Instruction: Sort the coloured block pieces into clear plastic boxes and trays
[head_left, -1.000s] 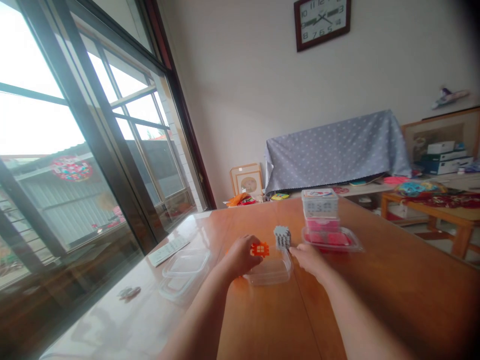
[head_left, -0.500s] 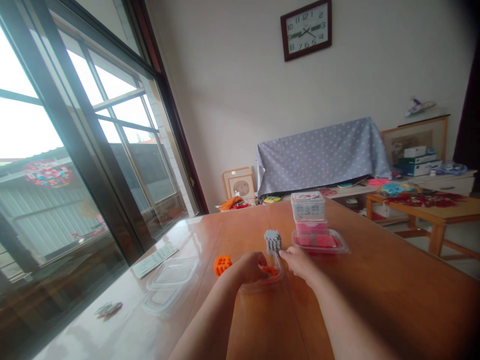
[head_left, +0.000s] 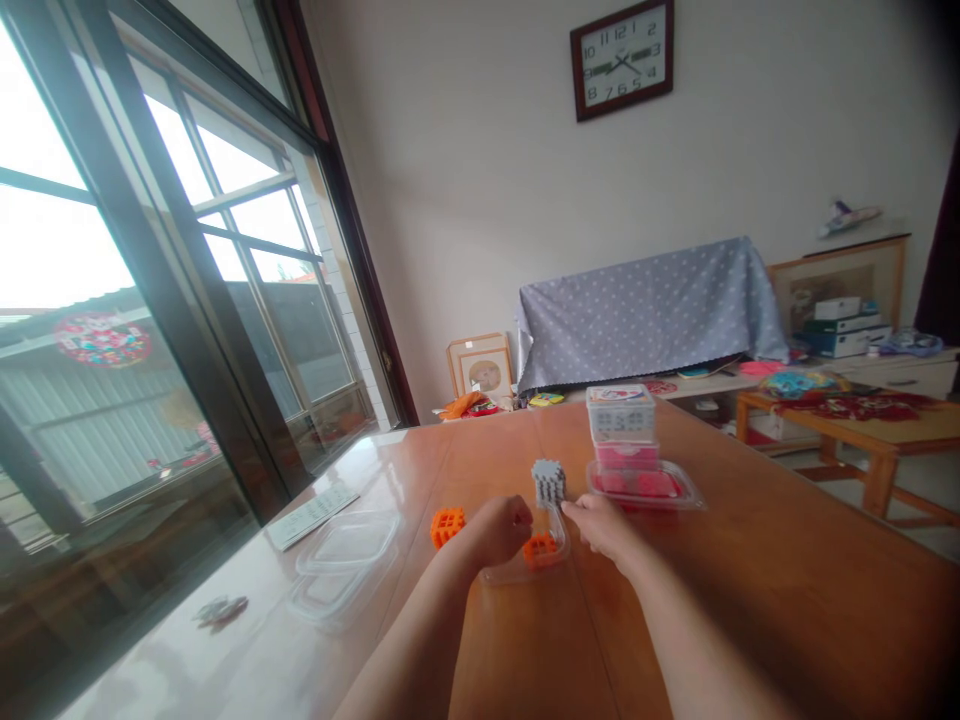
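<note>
My left hand (head_left: 504,530) is above the left side of a clear plastic container (head_left: 504,575). Its fingers are curled closed, and nothing shows in them. Inside the container, at the right, lies an orange block piece (head_left: 541,551). My right hand (head_left: 597,522) has its thumb and forefinger closed on the container's far right rim. A stack of grey interlocking block pieces (head_left: 549,482) stands just behind the container. To the left of my left hand sits an orange cube of interlocking pieces (head_left: 448,527), partly hidden by the wrist.
Clear lids (head_left: 345,560) lie on the wooden table (head_left: 525,660) at the left, near a paper sheet (head_left: 315,515) and a small silvery packet (head_left: 220,611). At the back right, stacked boxes (head_left: 621,425) stand behind a clear container (head_left: 686,490) with red pieces.
My left hand has lifted slightly up and away from the orange block piece, which now shows more fully in the container. My right hand stays at the rim. The view has shifted a little.
</note>
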